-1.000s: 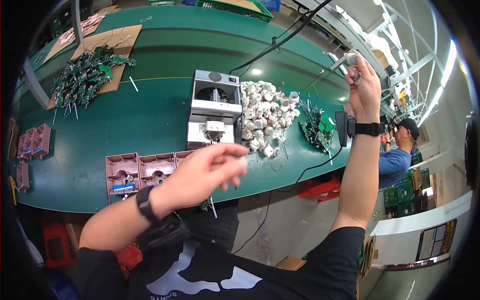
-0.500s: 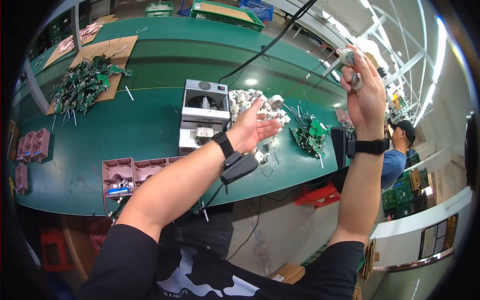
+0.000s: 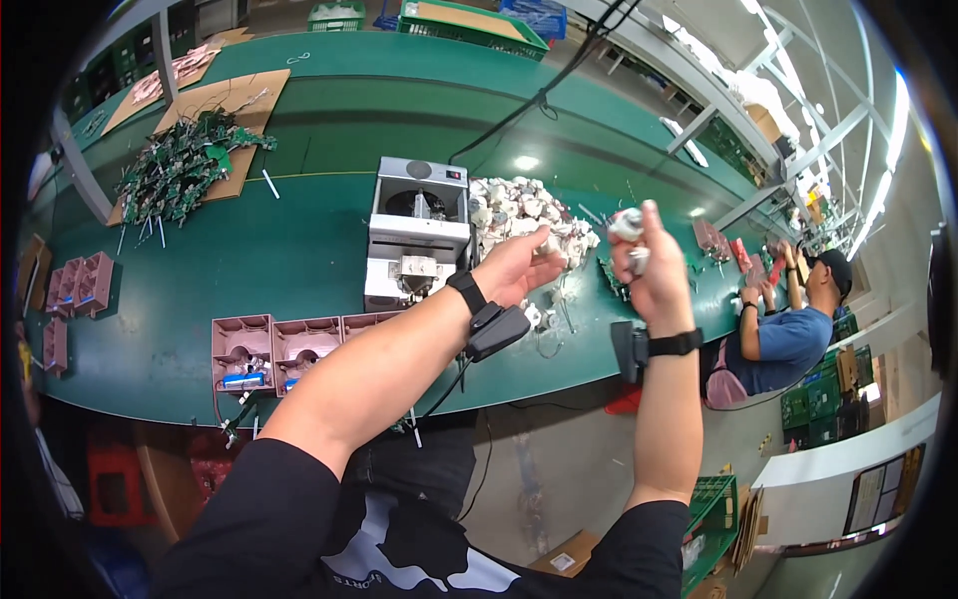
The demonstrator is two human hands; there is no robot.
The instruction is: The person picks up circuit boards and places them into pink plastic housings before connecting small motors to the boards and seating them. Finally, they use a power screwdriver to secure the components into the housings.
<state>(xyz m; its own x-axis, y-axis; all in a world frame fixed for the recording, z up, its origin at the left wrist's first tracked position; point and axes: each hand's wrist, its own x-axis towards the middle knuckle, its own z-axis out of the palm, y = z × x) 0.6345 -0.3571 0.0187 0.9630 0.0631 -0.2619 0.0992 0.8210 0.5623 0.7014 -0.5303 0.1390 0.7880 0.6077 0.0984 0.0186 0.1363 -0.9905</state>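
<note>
My left hand (image 3: 513, 270) is at the near edge of a heap of small white parts (image 3: 524, 208), its fingers stretched out and apart. I see nothing held in it. My right hand (image 3: 661, 285) is raised over the table's right side, closed around two small white rounded parts (image 3: 627, 225) with greyish patches. These are somewhat blurred, and their exact kind cannot be made out. Left of the heap stands a grey metal machine (image 3: 417, 230) with a round dark opening and a red switch. Several loose white parts with thin wires (image 3: 542, 317) lie near my left fingers.
Pink divided trays (image 3: 242, 349) line the near edge, one holding a blue part. Green circuit boards with wires (image 3: 185, 165) are piled on cardboard at the far left. A black cable (image 3: 519, 105) hangs over the table. A co-worker (image 3: 788, 344) sits at the right.
My right hand has come down and to the left, toward the heap, still holding the white parts. My left hand has shifted slightly right; the view has turned a little.
</note>
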